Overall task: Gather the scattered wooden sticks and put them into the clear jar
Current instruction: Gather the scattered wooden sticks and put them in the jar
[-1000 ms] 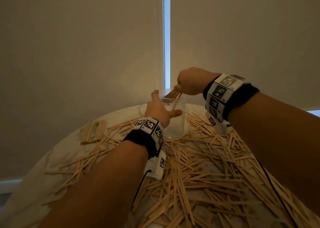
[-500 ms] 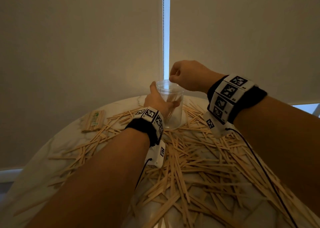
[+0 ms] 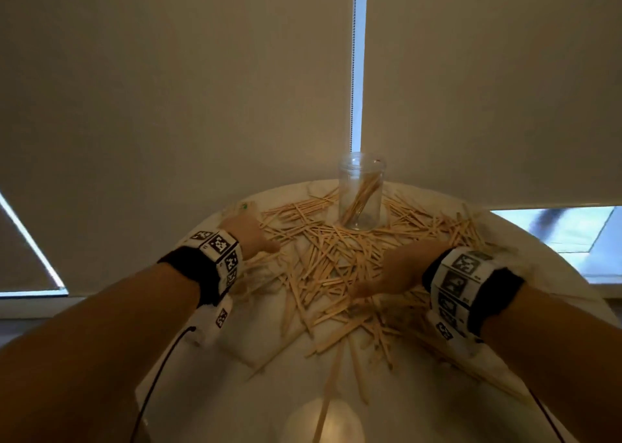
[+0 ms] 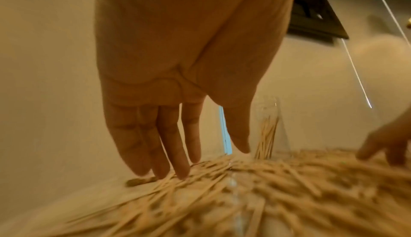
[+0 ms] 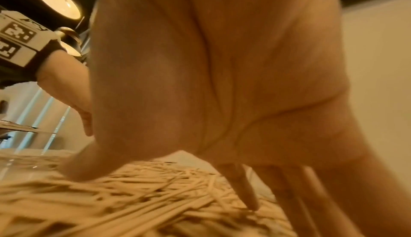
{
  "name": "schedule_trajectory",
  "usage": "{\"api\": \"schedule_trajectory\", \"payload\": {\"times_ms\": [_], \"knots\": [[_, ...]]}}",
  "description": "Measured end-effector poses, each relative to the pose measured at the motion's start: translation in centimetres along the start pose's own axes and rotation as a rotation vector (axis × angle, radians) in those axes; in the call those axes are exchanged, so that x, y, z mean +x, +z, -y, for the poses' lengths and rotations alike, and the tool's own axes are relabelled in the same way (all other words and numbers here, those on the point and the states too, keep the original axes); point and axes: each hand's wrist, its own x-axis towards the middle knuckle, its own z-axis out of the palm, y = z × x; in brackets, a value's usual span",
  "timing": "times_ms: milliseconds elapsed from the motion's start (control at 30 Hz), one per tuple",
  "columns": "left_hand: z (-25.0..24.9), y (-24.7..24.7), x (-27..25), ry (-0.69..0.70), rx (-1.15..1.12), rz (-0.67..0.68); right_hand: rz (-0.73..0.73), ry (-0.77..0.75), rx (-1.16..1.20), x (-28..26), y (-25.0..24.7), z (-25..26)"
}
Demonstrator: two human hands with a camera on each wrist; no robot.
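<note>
A clear jar (image 3: 360,192) stands upright at the far edge of the round white table (image 3: 525,240), with a few wooden sticks leaning inside it. Scattered wooden sticks (image 3: 330,267) cover the table's middle. My left hand (image 3: 250,232) reaches down at the left of the pile, fingers (image 4: 173,154) straight, tips touching the sticks (image 4: 244,188). My right hand (image 3: 393,272) lies spread over the pile at the right, fingers (image 5: 246,193) straight, tips on the sticks (image 5: 144,188). Neither hand holds anything. The jar (image 4: 269,128) shows beyond my left thumb.
A small packet (image 3: 240,207) lies at the table's far left, partly hidden by my left hand. Pale roller blinds (image 3: 168,106) hang right behind the table. A lamp's reflection (image 3: 324,420) shines on the near table edge.
Both hands have left the jar and come down onto the stick pile, left to the left side, right to the right. The sticks my right hand held now lie in the jar.
</note>
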Motion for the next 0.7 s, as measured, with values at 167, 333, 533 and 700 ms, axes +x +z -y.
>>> {"api": "schedule_trajectory", "payload": {"times_ms": [167,333,533,700], "knots": [[2.9,2.4,-5.2,0.017,0.232,0.182,-0.092,-0.056,0.116,0.2,1.2,2.2],[0.7,3.4,-5.8,0.184,0.186,0.131,-0.179,-0.037,0.245,0.0,0.4,1.9],[-0.6,4.8,-5.8,0.027,0.148,0.050,-0.270,0.011,0.229,0.6,1.8,1.2],[-1.9,5.6,-4.9,-0.001,0.234,0.115,-0.290,0.000,0.187,0.7,1.5,1.2]]}}
